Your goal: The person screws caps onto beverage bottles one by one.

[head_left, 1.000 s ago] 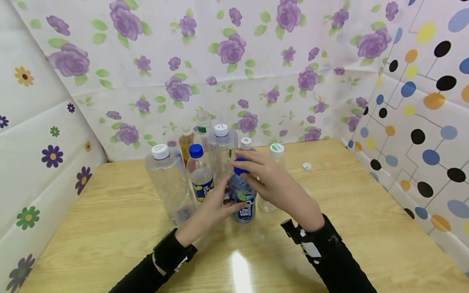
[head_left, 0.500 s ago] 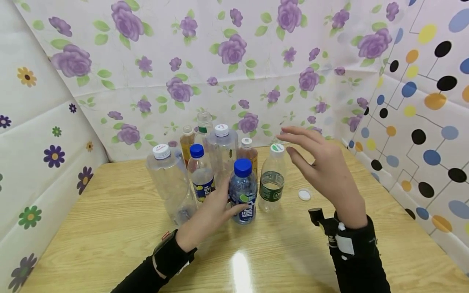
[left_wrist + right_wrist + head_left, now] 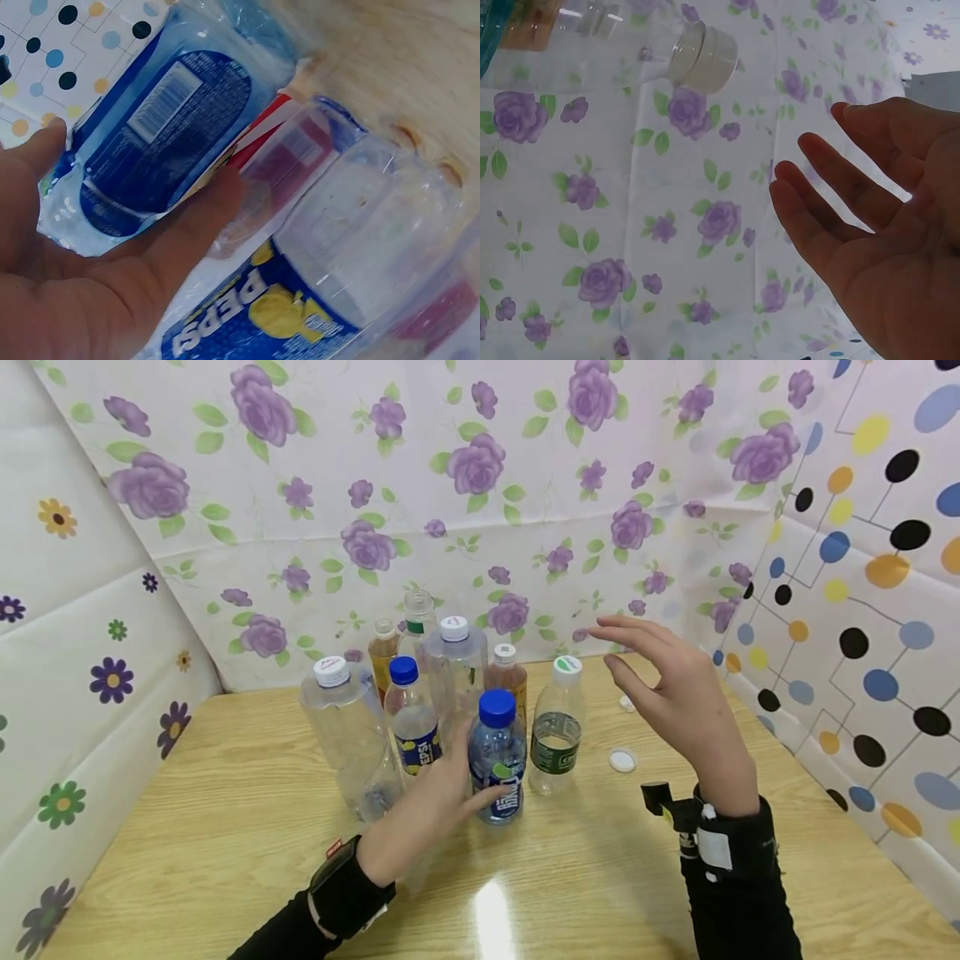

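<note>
A blue plastic bottle (image 3: pixel 497 752) with a blue cap stands upright at the front of a bottle group. My left hand (image 3: pixel 429 797) is around its left side, thumb across the front label and fingers behind. In the left wrist view, the thumb and a straight finger (image 3: pixel 202 214) lie either side of the bottle, loosely; contact is hard to tell. My right hand (image 3: pixel 678 710) hovers with bent, spread fingers, holding nothing, right of a clear green-labelled bottle (image 3: pixel 557 735) with a white cap. A Pepsi bottle (image 3: pixel 415 735) stands left of the blue one.
Two large clear bottles, the left one (image 3: pixel 348 743) and the middle one (image 3: pixel 453 668), stand in the group. Behind are amber-liquid bottles (image 3: pixel 383 656) and an uncapped bottle (image 3: pixel 418 610). A white disc (image 3: pixel 622 760) lies on the wooden table (image 3: pixel 225 827), near a small white cap (image 3: pixel 627 702).
My right hand has left the blue cap and moved right, past the green-labelled bottle. My left hand has shifted slightly left and its fingers look looser beside the blue bottle.
</note>
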Available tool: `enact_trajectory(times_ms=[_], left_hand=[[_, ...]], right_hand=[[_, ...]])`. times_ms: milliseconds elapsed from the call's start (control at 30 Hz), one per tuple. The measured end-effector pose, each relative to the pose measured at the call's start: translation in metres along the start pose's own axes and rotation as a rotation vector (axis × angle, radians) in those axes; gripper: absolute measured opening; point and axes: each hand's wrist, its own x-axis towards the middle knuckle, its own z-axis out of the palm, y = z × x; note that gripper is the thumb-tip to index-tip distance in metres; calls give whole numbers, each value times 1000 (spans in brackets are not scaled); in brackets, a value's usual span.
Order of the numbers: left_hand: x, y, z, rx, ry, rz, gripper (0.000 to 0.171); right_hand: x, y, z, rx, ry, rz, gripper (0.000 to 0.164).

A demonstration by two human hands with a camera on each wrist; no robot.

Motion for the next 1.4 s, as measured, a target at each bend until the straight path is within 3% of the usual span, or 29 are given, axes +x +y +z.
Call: enact_trajectory(times_ms=[167,300,367,433,600,700,900,1033,1167,1267,1400], left_hand=[[-10,8,-5,59,-25,-99,103],[-29,26,-23,145,7,-136,101],[-42,37,-38,171,39,-110,95],[-55,46,-53,170,96,-38,87],[-84,56,-86,221,295,126,66],[-95,55,-102,247,398,144,61],[-106,43,-133,212,546,116,51],[-107,30,-152,212,681,124,46],[-104,15,-165,253,790,75,42],[-99,2,-174,277,807,0,43],[-90,-23,-187,254,752,-104,45]], right_hand=[[-1,14,2,-15,-11,32,36],[-2,25,5,-16,-45,72,34],[-2,30,7,-11,-57,86,33],[-2,35,8,-13,-62,93,33],[-2,43,11,-32,-86,100,31],[-3,45,13,-50,-118,113,31],[-5,49,17,-89,-167,132,31],[-5,50,19,-87,-184,125,31],[-5,50,19,-46,-208,146,31],[-5,50,19,-29,-228,175,31],[-6,51,20,-37,-244,185,32]])
